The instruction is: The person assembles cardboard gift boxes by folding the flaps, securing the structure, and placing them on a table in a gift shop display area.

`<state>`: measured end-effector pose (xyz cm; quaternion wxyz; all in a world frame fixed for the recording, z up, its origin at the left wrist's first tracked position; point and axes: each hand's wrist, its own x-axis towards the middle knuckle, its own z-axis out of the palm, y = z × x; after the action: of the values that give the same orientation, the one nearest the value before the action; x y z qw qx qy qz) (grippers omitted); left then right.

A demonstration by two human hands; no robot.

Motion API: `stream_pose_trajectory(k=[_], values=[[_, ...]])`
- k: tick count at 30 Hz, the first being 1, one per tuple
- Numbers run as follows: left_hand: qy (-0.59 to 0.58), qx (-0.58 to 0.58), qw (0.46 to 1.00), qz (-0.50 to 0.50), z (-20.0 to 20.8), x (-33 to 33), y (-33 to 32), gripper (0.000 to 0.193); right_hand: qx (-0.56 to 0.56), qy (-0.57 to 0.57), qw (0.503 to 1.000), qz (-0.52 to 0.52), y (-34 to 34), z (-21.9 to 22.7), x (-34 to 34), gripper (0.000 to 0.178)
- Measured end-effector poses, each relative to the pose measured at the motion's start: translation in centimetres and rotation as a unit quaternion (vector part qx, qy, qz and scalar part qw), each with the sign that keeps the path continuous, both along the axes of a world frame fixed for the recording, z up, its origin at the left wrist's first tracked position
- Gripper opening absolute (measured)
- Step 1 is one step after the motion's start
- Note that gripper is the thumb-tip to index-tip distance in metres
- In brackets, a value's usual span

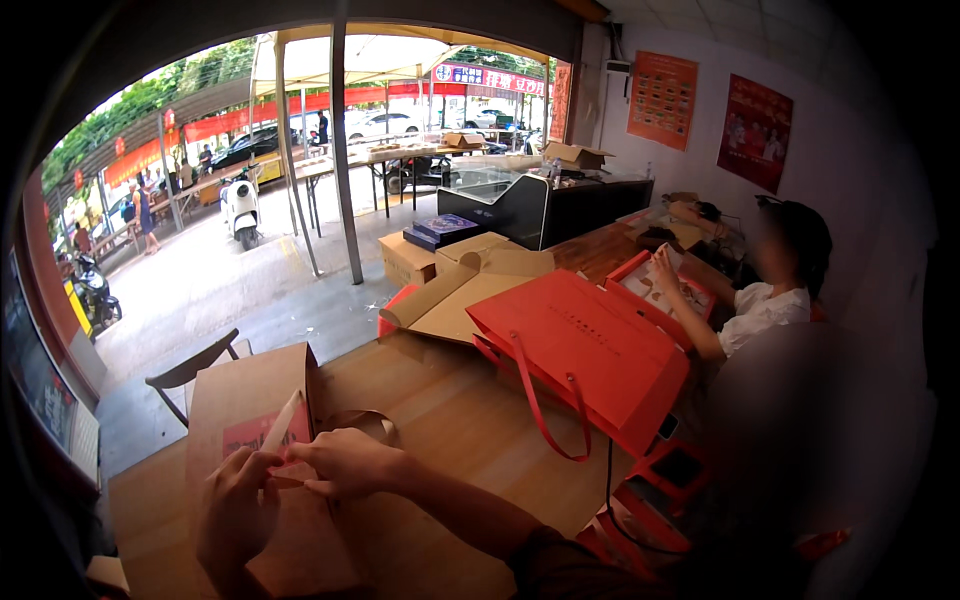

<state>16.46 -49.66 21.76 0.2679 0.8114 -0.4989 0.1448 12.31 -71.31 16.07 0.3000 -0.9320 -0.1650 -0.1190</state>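
A large brown carton or paper bag (240,380) with a red label (245,432) lies in front of me on the wooden table. Over its right part, my left hand (238,500) pinches a pale, flat ribbon (284,418), one end of which sticks up above the fingers. My right hand (350,462) closes on the same ribbon close beside the left. A brown loop curves out beyond my right wrist; whether it belongs to that ribbon I cannot tell. Both hands nearly touch each other above the red label.
A big red gift bag (580,345) with ribbon handles lies to the right, beside an unfolded cardboard box (475,295). Past it, a person (765,310) handles an open red box (635,285). A chair (192,365) stands at the table's left edge; a metal post (347,150) rises farther off.
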Motion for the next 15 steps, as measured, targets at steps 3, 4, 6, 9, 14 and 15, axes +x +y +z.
stream_pose_trajectory(k=[3,4,6,9,14,15], values=[[-0.019,-0.01,1.0,-0.004,0.0,-0.5,0.0,0.023,0.039,0.009,0.999,0.029,0.6,0.0,0.4,0.017],[-0.03,-0.014,0.999,-0.002,0.2,-0.7,-0.2,0.024,0.046,0.015,0.998,0.044,0.6,0.0,0.6,0.016],[-0.041,-0.016,0.999,-0.003,0.3,-0.7,-0.3,0.025,0.032,0.019,0.998,0.051,0.5,-1.2,1.1,0.015],[-0.044,-0.012,0.999,-0.003,0.2,-0.6,-0.2,0.023,0.028,0.042,0.997,0.06,0.7,-1.0,0.9,0.015],[-0.05,-0.016,0.999,-0.008,-0.1,-0.5,-0.7,0.021,0.019,0.032,0.999,0.024,0.1,-1.4,1.4,0.016],[-0.052,-0.011,0.999,-0.009,-0.2,-0.5,-0.8,0.022,0.027,0.035,0.999,0.029,-0.1,-1.6,1.5,0.016]])
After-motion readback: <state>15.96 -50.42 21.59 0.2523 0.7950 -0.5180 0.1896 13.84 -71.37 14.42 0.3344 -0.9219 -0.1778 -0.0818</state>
